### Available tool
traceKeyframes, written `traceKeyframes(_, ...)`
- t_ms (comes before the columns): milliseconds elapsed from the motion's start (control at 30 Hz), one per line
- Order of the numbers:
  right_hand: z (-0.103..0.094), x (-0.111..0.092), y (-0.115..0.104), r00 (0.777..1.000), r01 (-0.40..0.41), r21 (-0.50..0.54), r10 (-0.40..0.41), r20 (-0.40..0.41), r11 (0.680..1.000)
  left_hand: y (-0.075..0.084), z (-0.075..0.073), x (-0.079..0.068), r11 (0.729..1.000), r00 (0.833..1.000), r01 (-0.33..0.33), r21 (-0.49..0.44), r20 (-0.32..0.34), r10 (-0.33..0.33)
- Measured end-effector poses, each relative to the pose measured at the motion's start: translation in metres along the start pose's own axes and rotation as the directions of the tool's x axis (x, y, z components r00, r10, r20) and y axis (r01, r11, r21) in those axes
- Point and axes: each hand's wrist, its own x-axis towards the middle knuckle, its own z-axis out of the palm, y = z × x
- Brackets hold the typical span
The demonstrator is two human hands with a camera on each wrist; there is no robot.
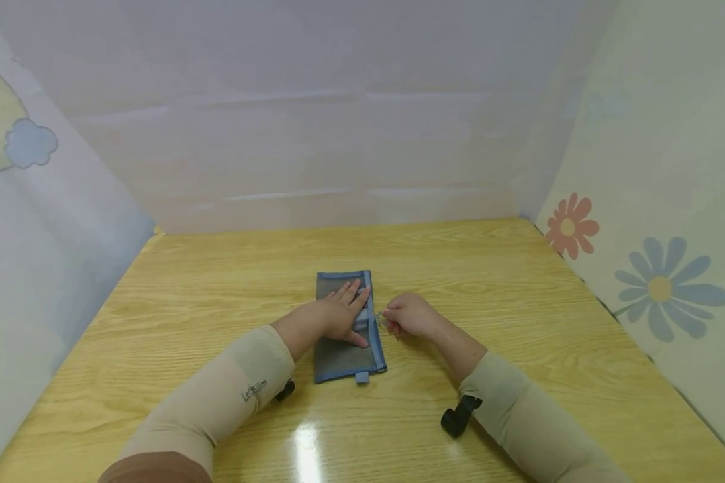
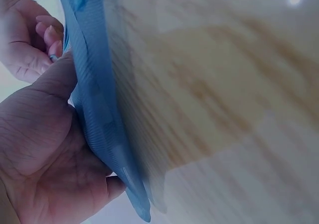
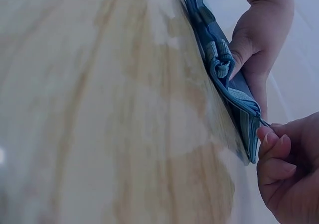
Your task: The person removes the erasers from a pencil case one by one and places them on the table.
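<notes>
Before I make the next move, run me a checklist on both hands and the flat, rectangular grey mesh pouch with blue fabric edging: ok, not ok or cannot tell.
1. Pouch lying on the yellow wood-grain table: ok.
2. Left hand resting on the pouch with fingers spread, so it likely steadies it: ok.
3. Right hand pinching the thin cord-like pull at the pouch's right edge: ok.
4. Small blue fabric tab at the near end clear of both hands: ok.
5. Pouch opening fully closed: cannot tell.
6. Pouch empty: cannot tell; the left hand covers part of the mesh.
</notes>
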Motion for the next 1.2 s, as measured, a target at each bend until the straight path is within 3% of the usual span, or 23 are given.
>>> traceKeyframes(367, 0.0, 0.008, 0.0, 1.0, 0.007, -0.076, -0.009, -0.025, 0.997, 0.003, -0.003, -0.007, 0.999, 0.999, -0.031, 0.029, -0.014, 0.031)
traceKeyframes(600, 0.0, 0.016, 0.003, 0.998, -0.04, -0.041, 0.039, -0.039, 0.998, 0.002, -0.002, -0.005, 0.998, 0.999, -0.042, 0.041, -0.023, 0.043)
traceKeyframes(1200, -0.001, 0.028, 0.004, 0.995, -0.049, -0.006, 0.049, -0.085, 0.999, 0.004, -0.005, -0.007, 0.999, 0.999, -0.042, 0.029, -0.013, 0.042)
